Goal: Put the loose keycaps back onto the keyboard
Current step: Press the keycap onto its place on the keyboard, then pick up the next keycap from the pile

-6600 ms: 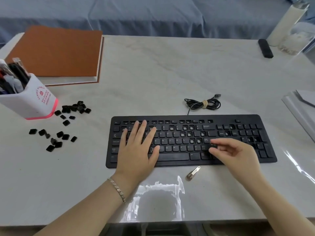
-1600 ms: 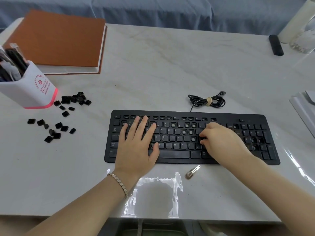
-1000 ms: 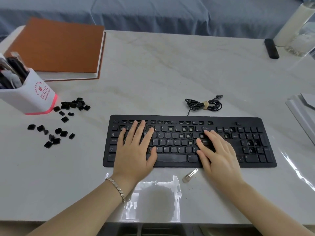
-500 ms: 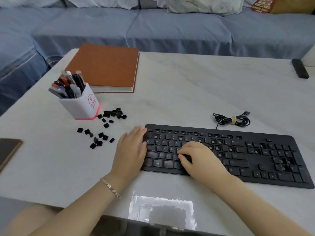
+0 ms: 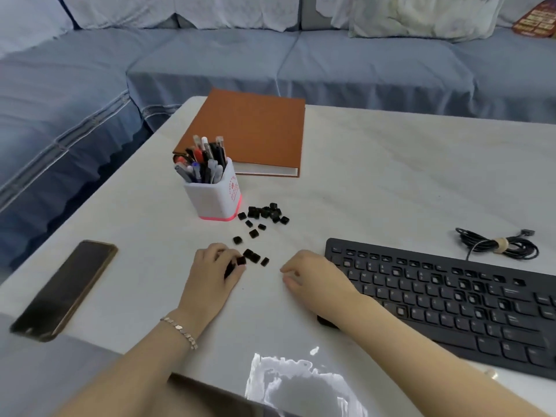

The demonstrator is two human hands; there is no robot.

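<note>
At the near edge of the tabletop (image 5: 376,191) both forearms are reaching in, the left wrist wearing a thin bracelet (image 5: 180,328). The left hand (image 5: 212,273) is lying toward the left side of the tabletop with its fingers curled down, pinching a black keycap (image 5: 241,260) between thumb and fingertips at the nearest fringe of the loose keycaps (image 5: 264,212); a few more are sitting just beside those fingertips. The right hand (image 5: 316,276) is resting on the bare surface just beside the left end of the keyboard (image 5: 451,299), fingers loosely bent and grasping nothing that shows. The keyboard is lying along the right side, running out of view, with several pale sockets showing among its black keys. A dark phone (image 5: 64,288) is lying flat at the left edge. Farther in, the keycaps are trailing toward a denser heap just beside the base of a white pen holder (image 5: 215,197), which is standing upright, full of pens. A coiled cable (image 5: 496,246) is lying behind the keyboard. An orange-covered book (image 5: 255,130) is lying at the far left corner, and a blue sofa (image 5: 301,61) is stretching beyond the far edge.
</note>
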